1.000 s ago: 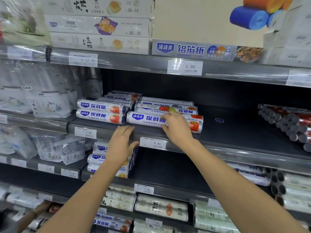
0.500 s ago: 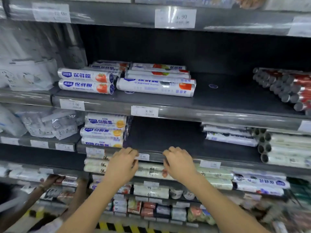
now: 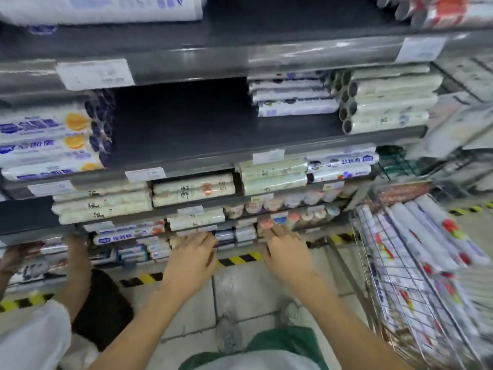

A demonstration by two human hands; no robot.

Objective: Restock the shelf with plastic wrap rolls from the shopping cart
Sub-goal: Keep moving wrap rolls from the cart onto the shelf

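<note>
Neither hand holds anything: the left hand and the right hand hang side by side, palms down, fingers loose and a little bent, out in front of the lowest shelves and above the floor. Blur hides whether any fingertip touches a shelf edge.

Just right of the right hand stands the cart, and the rolls lie piled lengthwise in it, white wrappers with red and green marks. None is in hand yet, so the next move is likely a reach right into the cart.

These rolls look light and stiff along their length, probably wound on a tube like the open-ended ones on the shelves. The wrapper looks glossy and may slip from a loose pinch. A full wrap of fingers round the middle should hold one. For several at once, both hands under the bundle near its ends would keep them from fanning out. They are hardly fragile, though a dropped end could dent.

Higher up, the shelf shows a broad bare dark stretch between orange-marked packs and pale stacks.

At far left another person's arm reaches toward a low shelf
</note>
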